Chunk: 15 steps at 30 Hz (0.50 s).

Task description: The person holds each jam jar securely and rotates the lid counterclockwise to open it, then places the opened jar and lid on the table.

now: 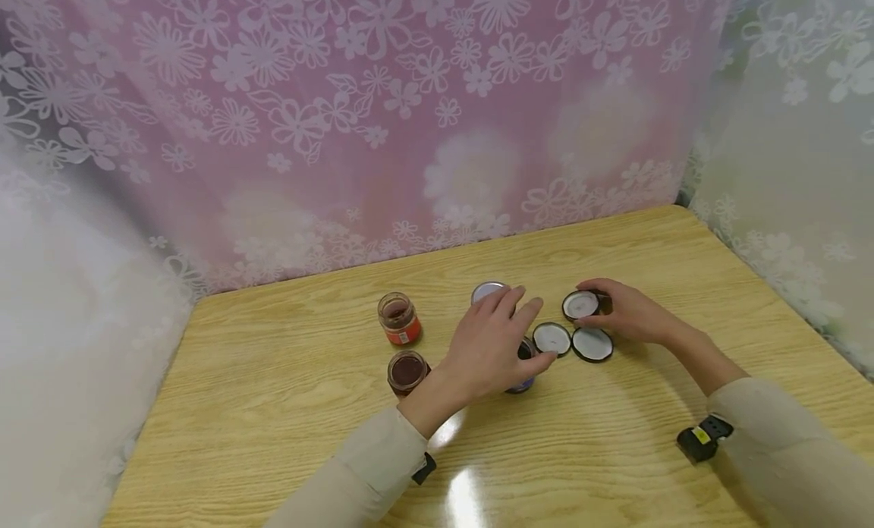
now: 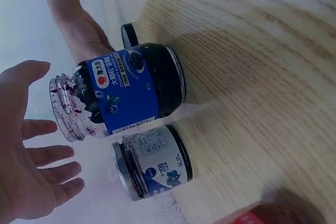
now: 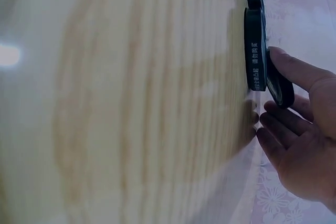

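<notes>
My left hand (image 1: 488,342) is spread with its fingers apart, just off the mouth of an uncovered jam jar (image 2: 126,90) with a blue blueberry label; in the head view it hides most of that jar. My right hand (image 1: 628,309) pinches a dark-rimmed jar lid (image 1: 581,305), white inside up, between thumb and fingers. In the right wrist view this lid (image 3: 279,82) is tilted off the table. Two more upturned lids lie close by: one lid (image 1: 592,345) nearer me and another lid (image 1: 551,340) to the left.
Behind my left hand stands a smaller jar with a silver lid (image 1: 488,290), its label pale and blue (image 2: 157,163). To the left are two uncovered jars, a red-labelled jar (image 1: 400,323) and a dark-filled jar (image 1: 408,370). The wooden table (image 1: 287,391) meets a flowered curtain (image 1: 382,133) behind.
</notes>
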Tool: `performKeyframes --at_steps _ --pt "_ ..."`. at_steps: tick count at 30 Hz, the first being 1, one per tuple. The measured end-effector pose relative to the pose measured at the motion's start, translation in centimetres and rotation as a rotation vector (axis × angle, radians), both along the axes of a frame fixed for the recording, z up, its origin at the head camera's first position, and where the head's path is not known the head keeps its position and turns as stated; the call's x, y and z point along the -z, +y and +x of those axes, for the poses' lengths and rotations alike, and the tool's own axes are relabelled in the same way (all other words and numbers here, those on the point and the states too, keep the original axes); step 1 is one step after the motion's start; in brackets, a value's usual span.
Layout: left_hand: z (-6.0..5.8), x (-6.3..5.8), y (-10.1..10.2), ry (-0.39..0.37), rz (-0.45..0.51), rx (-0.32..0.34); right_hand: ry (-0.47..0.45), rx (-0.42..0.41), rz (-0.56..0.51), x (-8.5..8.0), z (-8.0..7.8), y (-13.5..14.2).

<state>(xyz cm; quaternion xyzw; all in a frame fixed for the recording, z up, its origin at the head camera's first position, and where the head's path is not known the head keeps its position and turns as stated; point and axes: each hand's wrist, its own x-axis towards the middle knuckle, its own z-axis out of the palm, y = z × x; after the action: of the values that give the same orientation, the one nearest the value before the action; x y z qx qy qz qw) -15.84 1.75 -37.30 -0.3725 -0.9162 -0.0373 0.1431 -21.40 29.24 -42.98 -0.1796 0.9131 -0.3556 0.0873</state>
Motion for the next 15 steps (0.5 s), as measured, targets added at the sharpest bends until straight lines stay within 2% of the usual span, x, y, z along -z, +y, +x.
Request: performKeyframes --at_steps 6,15 --pt "-0.18 0.46 0.14 -0.001 -0.054 -0.033 0.018 0.008 0.018 0.36 -0.44 -0.07" --pt "-0.28 0.8 0.11 -0.002 -0.079 -0.042 0.022 -0.004 0.019 0.0 -0.58 -0.36"
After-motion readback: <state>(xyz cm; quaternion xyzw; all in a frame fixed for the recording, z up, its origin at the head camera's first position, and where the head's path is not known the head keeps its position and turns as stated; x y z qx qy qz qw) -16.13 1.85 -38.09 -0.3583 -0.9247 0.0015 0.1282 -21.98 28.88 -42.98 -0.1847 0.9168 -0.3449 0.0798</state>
